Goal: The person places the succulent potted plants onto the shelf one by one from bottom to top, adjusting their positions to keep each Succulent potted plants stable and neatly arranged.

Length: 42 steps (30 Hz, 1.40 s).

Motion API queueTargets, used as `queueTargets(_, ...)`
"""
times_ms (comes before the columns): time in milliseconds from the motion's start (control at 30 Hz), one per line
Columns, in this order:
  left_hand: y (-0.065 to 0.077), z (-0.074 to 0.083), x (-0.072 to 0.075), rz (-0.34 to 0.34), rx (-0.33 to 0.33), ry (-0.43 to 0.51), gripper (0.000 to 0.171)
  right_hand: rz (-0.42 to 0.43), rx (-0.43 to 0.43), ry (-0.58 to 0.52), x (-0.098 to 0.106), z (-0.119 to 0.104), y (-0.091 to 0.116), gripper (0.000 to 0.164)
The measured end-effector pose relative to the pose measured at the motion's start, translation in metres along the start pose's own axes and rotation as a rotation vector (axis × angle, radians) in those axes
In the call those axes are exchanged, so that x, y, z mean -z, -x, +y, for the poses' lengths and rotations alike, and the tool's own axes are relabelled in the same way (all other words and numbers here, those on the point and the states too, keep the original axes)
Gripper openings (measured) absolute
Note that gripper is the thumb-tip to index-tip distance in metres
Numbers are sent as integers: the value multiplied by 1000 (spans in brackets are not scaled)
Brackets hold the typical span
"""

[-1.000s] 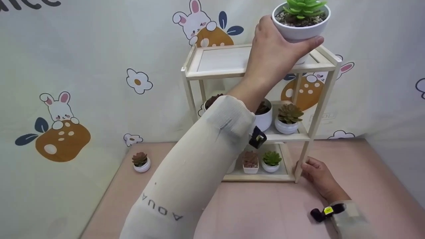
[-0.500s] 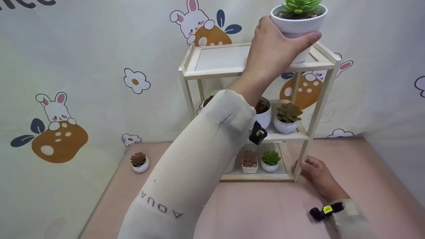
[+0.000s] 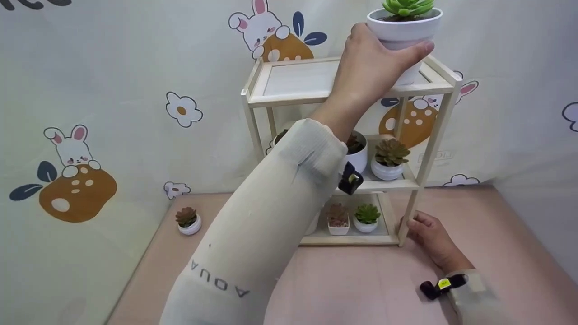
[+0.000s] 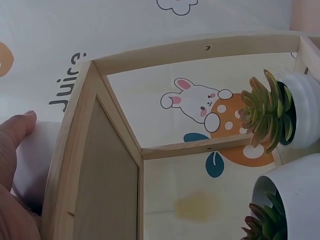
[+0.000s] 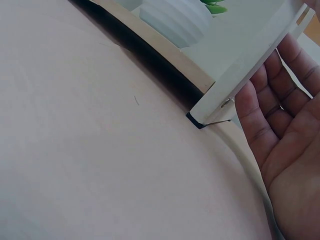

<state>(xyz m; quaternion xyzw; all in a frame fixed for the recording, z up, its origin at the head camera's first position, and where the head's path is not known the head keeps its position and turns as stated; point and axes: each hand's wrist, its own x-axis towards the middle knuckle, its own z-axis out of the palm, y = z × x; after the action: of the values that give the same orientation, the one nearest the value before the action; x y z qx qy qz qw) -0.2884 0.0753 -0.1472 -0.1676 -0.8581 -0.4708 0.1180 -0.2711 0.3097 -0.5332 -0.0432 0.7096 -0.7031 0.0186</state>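
My left hand [image 3: 368, 67] grips a white pot [image 3: 404, 29] with a green succulent [image 3: 408, 6], thumb on the near side. This pot is at the right end of the top board of a small wooden shelf rack [image 3: 298, 99]; its base looks level with the board, but I cannot tell whether it bears on it. In the left wrist view the thumb [image 4: 20, 127] lies against the white pot [image 4: 37, 165]. Low on the right, my right hand [image 3: 435, 239] holds the rack's front leg [image 3: 408, 216], fingers [image 5: 260, 120] curled behind it.
The middle tier bears white pots with succulents [image 3: 390, 158], partly hidden by my left sleeve [image 3: 257, 216]. Below stand a square pot [image 3: 338, 221] and a green succulent [image 3: 366, 216]. A small potted succulent [image 3: 187, 221] sits on the pink tabletop [image 3: 338, 284] at left. A printed cloth [image 3: 113, 67] hangs behind.
The held pot has tipped slightly more upright, so less of its soil shows. The right hand keeps its hold on the leg. The whole head view has shifted a little.
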Motion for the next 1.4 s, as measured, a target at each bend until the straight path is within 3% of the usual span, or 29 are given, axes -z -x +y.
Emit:
queueTargets(400, 1, 0, 1, -9, 21, -20, 86, 6, -39, 25, 1, 0, 0, 29)
queueTargets(667, 1, 1, 2, -5, 37, -35, 85, 12, 12, -54, -3, -1, -2, 26)
queueTargets(933, 3, 0, 2, 7, 40, -40, 88, 11, 25, -66, -2, 1, -3, 27)
queueTargets(1200, 11, 0, 7, 33, 39, -96, 95, 2, 25, -64, -2, 2, -3, 28)
queueTargets(1400, 22, -3, 14, 24, 45, -84, 102, -2, 11, -19, -1, 0, -2, 26)
